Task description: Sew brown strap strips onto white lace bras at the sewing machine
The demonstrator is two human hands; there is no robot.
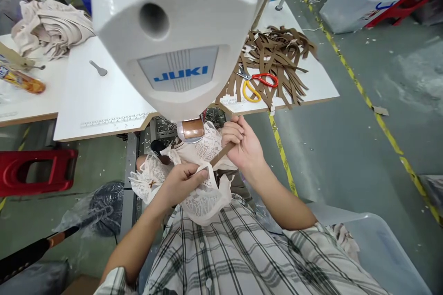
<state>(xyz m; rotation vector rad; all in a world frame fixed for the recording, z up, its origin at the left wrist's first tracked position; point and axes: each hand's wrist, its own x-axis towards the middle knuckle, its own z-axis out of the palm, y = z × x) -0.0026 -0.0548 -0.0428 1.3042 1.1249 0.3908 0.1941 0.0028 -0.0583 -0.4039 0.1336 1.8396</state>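
Between me and the white sewing machine [173, 18] hangs a cream lace bra [204, 203], its cups and band bunched over my lap. My left hand [185, 182] pinches the bra's edge between thumb and fingers. A narrow brown fabric strip [221, 154] runs from that edge up to my right hand [242, 143], whose curled fingers close around it. Under the machine head, a brown and metal part [191, 130] sits just beyond the lace; the needle is hidden. A small brown bow shows on the left cup.
Brown strips [277, 55] lie heaped on the white table [107, 97] at right, with red-and-yellow-handled scissors [258, 84] on them. At left are folded cream fabric [51, 27], a bottle [22, 79] and a red stool [38, 173]. Clear plastic bins [363, 0] stand on the floor at right.
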